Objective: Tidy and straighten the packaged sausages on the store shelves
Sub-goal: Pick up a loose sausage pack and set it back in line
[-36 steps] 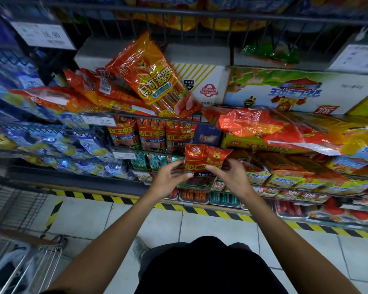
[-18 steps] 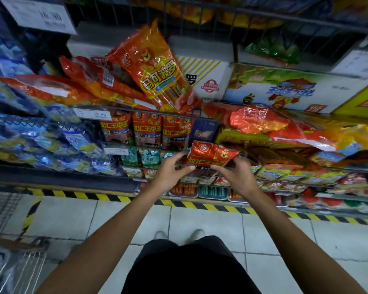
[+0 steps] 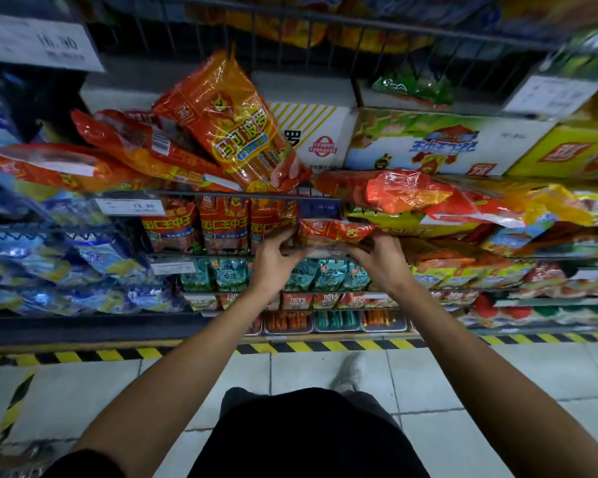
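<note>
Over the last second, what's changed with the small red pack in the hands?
Both hands, left and right, have carried the small red pack up and forward, from in front of the lower shelves to beside the row of upright red packs. Both hands kept their grip on it throughout. The tilted big orange pack above is unchanged.

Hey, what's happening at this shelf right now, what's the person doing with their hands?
A person stands at a store shelf of packaged sausages. The left hand and the right hand both grip one small red sausage pack, holding it at the shelf beside a row of upright red packs. Above, a large orange pack leans askew on a messy pile, not yet straightened.
</note>
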